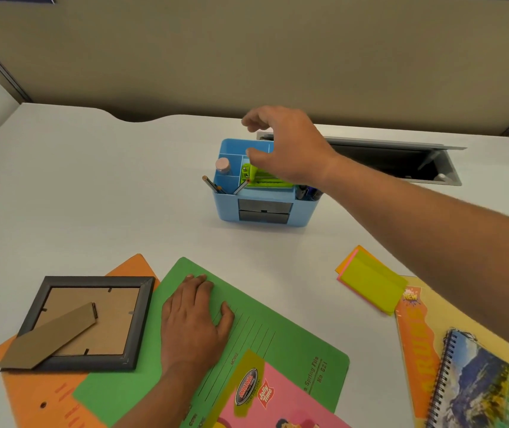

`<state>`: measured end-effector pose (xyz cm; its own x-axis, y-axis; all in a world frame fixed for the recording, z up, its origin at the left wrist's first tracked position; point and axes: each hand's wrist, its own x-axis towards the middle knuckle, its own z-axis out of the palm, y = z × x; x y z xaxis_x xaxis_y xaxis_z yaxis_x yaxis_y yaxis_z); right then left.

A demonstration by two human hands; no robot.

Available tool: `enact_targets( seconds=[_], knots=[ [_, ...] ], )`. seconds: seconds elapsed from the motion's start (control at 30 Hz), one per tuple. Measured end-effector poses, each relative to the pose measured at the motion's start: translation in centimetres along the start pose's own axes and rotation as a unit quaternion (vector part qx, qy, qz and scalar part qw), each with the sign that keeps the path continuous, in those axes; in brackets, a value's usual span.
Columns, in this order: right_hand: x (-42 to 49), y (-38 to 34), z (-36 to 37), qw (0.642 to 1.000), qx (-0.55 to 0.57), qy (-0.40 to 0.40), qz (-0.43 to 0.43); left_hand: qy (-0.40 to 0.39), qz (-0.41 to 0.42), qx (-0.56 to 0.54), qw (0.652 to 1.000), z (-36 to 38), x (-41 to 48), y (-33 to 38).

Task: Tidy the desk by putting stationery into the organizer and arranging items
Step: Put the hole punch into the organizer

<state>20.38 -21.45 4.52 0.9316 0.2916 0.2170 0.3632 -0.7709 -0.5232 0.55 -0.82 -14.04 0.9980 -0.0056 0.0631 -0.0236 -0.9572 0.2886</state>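
Head view: the blue plastic organizer (262,208) holds pencils (213,183) and a lime-green packet (265,179), right hand (290,149) spread empty above it, left hand (194,316) flat on the green paper folder (262,329) before it, neon sticky notes (370,285) unstowed.

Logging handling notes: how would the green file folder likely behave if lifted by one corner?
The green file folder looks thin and flat, so it would probably flex and droop. The pink booklet lying on it would likely slide off.
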Motion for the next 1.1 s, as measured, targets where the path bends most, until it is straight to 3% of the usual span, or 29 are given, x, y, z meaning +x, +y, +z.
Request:
enact_targets(
  seconds=[0.17, 0.43, 0.6, 0.9, 1.1],
  knots=[
    [-7.7, -3.7, -0.2, 0.99, 0.084, 0.112, -0.031, 0.007, -0.001, -0.007, 1.0, -0.2, 0.2, 0.2],
    [-25.2, 0.1, 5.8, 0.985, 0.097, 0.01, 0.142, 0.015, 0.001, -0.002, 1.0, -0.5, 0.4, 0.4],
    [-33.3, 3.9, 6.1, 0.974, 0.024, -0.003, 0.224, 0.016, 0.003, 0.001, 1.0, -0.6, 0.3, 0.4],
    [-36.7, 6.4, 7.2, 0.975, -0.07, -0.006, 0.212, 0.015, 0.006, 0.0, 1.0, -0.6, -0.1, 0.7],
    [-36.8, 6.3, 7.3, 0.973, -0.076, 0.001, 0.22, 0.017, 0.011, 0.0, 1.0, -0.4, -0.3, 0.8]
  ],
)
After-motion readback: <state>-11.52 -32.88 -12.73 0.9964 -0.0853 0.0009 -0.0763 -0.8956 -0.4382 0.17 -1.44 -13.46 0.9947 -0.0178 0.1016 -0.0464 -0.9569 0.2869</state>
